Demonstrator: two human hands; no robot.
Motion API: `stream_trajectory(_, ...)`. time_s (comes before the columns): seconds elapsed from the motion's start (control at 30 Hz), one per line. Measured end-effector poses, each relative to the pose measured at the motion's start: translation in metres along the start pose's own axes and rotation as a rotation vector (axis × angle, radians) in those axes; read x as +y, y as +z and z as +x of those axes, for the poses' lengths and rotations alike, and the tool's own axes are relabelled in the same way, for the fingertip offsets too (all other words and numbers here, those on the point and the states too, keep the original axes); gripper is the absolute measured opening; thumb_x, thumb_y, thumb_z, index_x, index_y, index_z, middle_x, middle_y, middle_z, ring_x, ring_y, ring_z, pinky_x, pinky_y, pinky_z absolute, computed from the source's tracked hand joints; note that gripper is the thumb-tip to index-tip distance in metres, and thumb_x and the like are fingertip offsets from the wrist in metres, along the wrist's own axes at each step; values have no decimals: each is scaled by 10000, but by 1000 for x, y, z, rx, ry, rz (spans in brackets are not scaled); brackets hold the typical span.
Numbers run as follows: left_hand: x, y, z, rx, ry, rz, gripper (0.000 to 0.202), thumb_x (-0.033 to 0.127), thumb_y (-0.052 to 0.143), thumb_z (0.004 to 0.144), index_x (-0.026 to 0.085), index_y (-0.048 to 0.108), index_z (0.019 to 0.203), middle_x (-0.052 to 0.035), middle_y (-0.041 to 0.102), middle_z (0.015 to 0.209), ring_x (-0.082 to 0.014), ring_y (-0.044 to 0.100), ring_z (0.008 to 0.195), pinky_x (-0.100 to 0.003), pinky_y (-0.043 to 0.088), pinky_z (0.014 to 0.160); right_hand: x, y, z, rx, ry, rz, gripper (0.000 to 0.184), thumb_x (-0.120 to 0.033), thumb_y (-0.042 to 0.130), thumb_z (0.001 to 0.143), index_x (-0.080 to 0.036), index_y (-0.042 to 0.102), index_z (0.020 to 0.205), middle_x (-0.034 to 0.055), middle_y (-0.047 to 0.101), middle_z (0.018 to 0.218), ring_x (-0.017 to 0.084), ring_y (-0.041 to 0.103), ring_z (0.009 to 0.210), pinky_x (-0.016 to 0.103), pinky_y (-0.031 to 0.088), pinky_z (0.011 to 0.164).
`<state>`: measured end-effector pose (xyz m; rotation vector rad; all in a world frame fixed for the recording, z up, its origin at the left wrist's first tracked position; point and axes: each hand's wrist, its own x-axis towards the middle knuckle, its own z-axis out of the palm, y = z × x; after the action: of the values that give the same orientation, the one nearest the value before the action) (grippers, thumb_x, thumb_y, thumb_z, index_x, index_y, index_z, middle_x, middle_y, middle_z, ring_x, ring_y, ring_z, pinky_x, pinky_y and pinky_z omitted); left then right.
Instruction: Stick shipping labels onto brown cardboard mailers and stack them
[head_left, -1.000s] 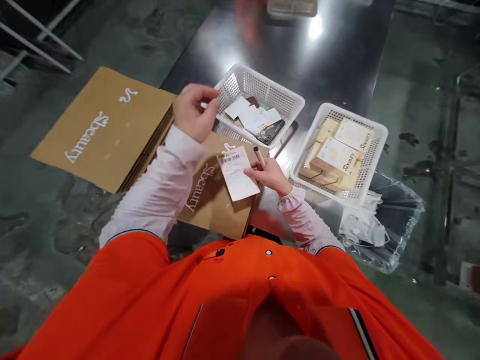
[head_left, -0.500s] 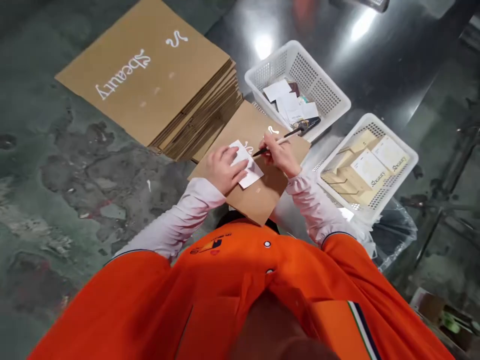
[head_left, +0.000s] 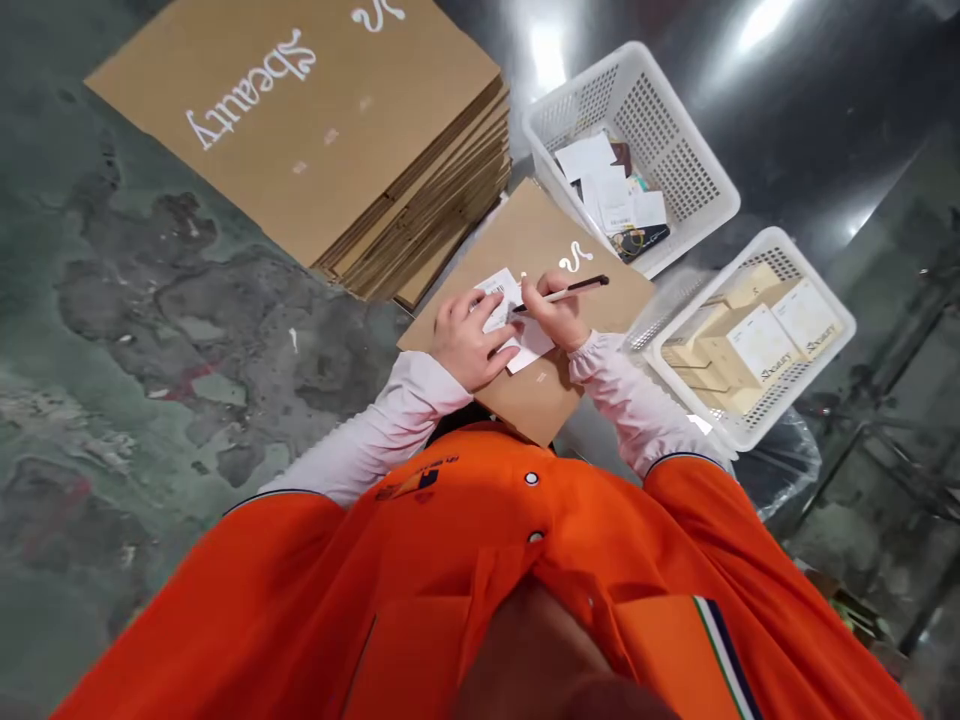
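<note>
A white paper slip (head_left: 531, 345) with small printed marks lies on a flat brown cardboard piece (head_left: 517, 225) in front of my chest. My left hand (head_left: 469, 345) rests on the slip's left side, fingers spread and stretched out over it. In my right hand (head_left: 559, 318) is a slim pen (head_left: 589, 287), white with dark ends, pinched between the fingers. Its dark tip meets or hovers just over the slip, close to my left fingertips; I cannot tell if it touches. Part of the slip is hidden under my hands.
Beyond my left hand stands a tall stack of flat cardboard boxes (head_left: 405, 110) printed "Sbeauty". A white basket (head_left: 705, 215) holds slips and small items at the back. Another white basket (head_left: 841, 325) with boxed goods stands right, above a clear plastic bag (head_left: 795, 460).
The view has shifted a little, moving most things in it. The pen lies more level, and its tip is now over the slip rather than at its upper right edge.
</note>
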<state>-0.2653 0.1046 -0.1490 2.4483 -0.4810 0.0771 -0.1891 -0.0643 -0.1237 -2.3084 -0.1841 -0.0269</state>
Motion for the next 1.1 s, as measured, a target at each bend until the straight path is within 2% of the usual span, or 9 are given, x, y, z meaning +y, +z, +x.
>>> stream_trajectory(0.17,0,-1,-1,-1,0,-30,304,459,641,886,319,794,1108,-97,563,1475,-395,415,1374,-598,258,1101,-3,-2,1,-48,-53,40,557,-549,528,933,-252,279,534,-32,312,510,108,315,497,304,402,535)
stream_trajectory(0.37,2,-2,0,-15,-12,-26,327,465,640,886,324,780,1147,-94,557,1485,-398,415,1378,-603,260,1101,-4,-2,3,-14,-5,-27,608,-632,540,941,-243,310,535,-16,374,526,125,405,538,319,531,665)
stream_trajectory(0.53,2,-3,-1,26,40,31,340,495,562,944,317,777,1139,-94,554,1491,-371,424,1377,-575,297,1087,-2,-3,4,-61,-25,-46,591,-556,537,968,-243,297,527,-22,326,520,120,363,523,310,486,617)
stream_trajectory(0.67,2,-3,-1,8,28,3,357,501,540,956,316,763,1164,-94,543,1502,-366,412,1385,-581,277,1099,-2,-5,4,-63,-38,-29,565,-488,551,971,-246,285,536,-30,319,521,115,352,525,308,468,617)
stream_trajectory(0.93,1,-2,0,-29,-7,-48,348,491,576,921,321,755,1167,-82,518,1520,-384,384,1405,-595,245,1120,-1,-6,5,-85,-42,-61,553,-477,531,977,-249,289,534,-15,334,526,133,390,546,330,518,664)
stream_trajectory(1.1,-1,0,-2,41,50,19,356,501,557,946,322,758,1179,-83,541,1496,-374,418,1370,-578,285,1094,-1,-6,5,-95,-26,-52,529,-374,568,971,-226,312,532,-21,334,536,121,419,564,307,505,686)
